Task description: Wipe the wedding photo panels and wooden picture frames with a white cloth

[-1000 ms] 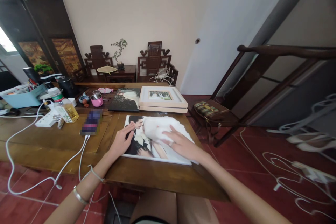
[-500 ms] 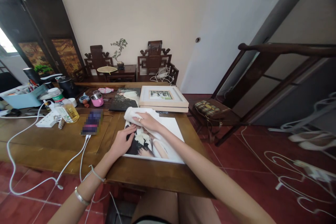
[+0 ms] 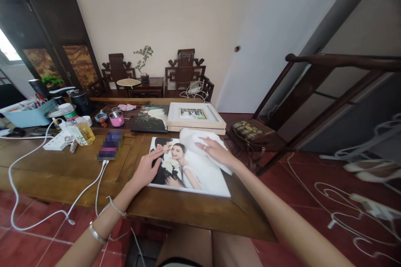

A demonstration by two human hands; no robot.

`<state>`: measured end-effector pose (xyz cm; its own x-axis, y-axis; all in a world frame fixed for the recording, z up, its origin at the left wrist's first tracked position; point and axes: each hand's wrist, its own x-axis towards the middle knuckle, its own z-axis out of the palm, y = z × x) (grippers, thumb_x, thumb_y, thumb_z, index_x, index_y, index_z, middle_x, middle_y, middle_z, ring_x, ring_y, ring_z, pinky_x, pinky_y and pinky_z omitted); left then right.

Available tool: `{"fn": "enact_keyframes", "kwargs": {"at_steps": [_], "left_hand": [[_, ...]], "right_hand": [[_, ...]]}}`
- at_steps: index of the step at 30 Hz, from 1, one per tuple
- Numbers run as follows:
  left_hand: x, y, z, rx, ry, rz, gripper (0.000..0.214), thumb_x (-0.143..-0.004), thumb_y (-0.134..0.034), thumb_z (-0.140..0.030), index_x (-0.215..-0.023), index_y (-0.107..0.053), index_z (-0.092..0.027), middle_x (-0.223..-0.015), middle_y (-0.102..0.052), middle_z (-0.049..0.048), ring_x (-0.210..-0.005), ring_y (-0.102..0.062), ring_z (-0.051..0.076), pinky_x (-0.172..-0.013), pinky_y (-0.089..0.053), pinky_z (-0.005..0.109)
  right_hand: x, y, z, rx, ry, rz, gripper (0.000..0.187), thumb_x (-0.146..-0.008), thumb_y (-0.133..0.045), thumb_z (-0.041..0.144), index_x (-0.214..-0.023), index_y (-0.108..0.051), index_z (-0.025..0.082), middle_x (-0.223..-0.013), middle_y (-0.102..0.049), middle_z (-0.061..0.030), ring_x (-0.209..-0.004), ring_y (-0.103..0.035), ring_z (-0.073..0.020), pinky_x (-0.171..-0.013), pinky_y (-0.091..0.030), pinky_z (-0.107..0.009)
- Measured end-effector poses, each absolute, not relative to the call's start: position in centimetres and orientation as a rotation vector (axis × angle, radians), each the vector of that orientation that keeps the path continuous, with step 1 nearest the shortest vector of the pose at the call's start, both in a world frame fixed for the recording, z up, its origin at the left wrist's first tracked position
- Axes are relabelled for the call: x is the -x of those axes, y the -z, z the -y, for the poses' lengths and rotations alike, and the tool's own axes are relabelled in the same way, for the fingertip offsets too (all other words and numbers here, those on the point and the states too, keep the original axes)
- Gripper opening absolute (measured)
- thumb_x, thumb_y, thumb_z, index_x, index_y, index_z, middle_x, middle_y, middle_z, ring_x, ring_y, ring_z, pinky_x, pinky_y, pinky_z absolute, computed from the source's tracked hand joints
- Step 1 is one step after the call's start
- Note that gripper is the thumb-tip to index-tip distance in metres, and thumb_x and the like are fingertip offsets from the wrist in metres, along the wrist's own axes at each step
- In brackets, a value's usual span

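Observation:
A wedding photo panel with a white edge lies flat on the wooden table, showing a couple and a bouquet. My left hand rests on its left side, fingers stretched out and holding nothing. On the panel's upper right, my right hand presses down on a bunched white cloth and grips it under the fingers. Part of the cloth hangs past the panel's right edge. How the fingertips fold into the cloth is hard to make out.
Behind the panel lie a dark photo print and stacked pale frames. To the left are a phone on a white cable, a bottle, a power strip and a pink cup. A chair holding a plaid bag stands right.
My right hand has swept the white cloth from the panel's upper left to its upper right, uncovering the couple's faces. My left hand has stayed in place.

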<state>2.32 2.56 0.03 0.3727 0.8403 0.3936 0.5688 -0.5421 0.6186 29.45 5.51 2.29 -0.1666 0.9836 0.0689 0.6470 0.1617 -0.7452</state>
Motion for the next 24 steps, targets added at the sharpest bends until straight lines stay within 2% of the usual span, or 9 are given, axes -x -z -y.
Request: {"fn": "enact_keyframes", "kwargs": {"at_steps": [7, 10, 13, 19, 24], "left_hand": [[-2.4, 0.2, -2.6, -2.249, -0.993, -1.204, 0.037, -0.086, -0.041, -0.020, -0.119, -0.058, -0.019, -0.129, -0.053, 0.0042, -0.125, -0.044, 0.018, -0.108, -0.032, 0.039], [-2.5, 0.3, -2.7, -2.244, -1.000, -1.211, 0.036, -0.086, -0.042, -0.020, -0.118, -0.059, -0.020, -0.128, -0.054, 0.0041, -0.124, -0.045, 0.019, -0.108, -0.033, 0.040], [-2.5, 0.2, -2.7, -2.244, -0.998, -1.209, 0.036, -0.086, -0.042, -0.021, -0.118, -0.059, -0.019, -0.128, -0.054, 0.0043, -0.124, -0.046, 0.018, -0.108, -0.033, 0.039], [-2.5, 0.0, -2.6, -2.251, -0.979, -1.215, 0.036, -0.086, -0.042, -0.021, -0.118, -0.059, -0.018, -0.128, -0.054, 0.0048, -0.124, -0.046, 0.018, -0.108, -0.033, 0.038], [-2.5, 0.1, -2.6, -2.261, -0.975, -1.203, 0.037, -0.086, -0.042, -0.021, -0.119, -0.058, -0.019, -0.129, -0.054, 0.0046, -0.124, -0.045, 0.018, -0.108, -0.033, 0.039]], "right_hand": [[-31.2, -1.6, 1.4, 1.646, -0.790, 2.069, 0.049, -0.083, -0.041, 0.048, -0.121, -0.055, 0.020, -0.141, -0.039, -0.0046, -0.136, -0.007, -0.0303, -0.109, -0.016, -0.050], [-30.9, -2.7, 5.9, 1.556, -0.825, 2.224, 0.042, -0.086, -0.039, 0.047, -0.112, -0.059, 0.023, -0.145, -0.030, -0.0002, -0.137, -0.001, -0.0295, -0.109, -0.016, -0.051], [-30.6, -3.9, 8.7, 1.472, -0.903, 2.346, 0.037, -0.087, -0.038, 0.048, -0.106, -0.062, 0.027, -0.146, -0.027, 0.0041, -0.137, 0.000, -0.0283, -0.110, -0.015, -0.050], [-31.0, -3.9, 6.5, 1.521, -0.924, 2.241, 0.047, -0.084, -0.040, 0.055, -0.113, -0.061, 0.024, -0.140, -0.041, -0.0036, -0.135, -0.013, -0.0308, -0.109, -0.020, -0.049], [-31.4, -2.7, -0.1, 1.594, -0.858, 2.114, 0.060, -0.082, -0.039, 0.058, -0.125, -0.053, 0.019, -0.140, -0.040, -0.0064, -0.136, -0.013, -0.0298, -0.110, -0.013, -0.047]]}}
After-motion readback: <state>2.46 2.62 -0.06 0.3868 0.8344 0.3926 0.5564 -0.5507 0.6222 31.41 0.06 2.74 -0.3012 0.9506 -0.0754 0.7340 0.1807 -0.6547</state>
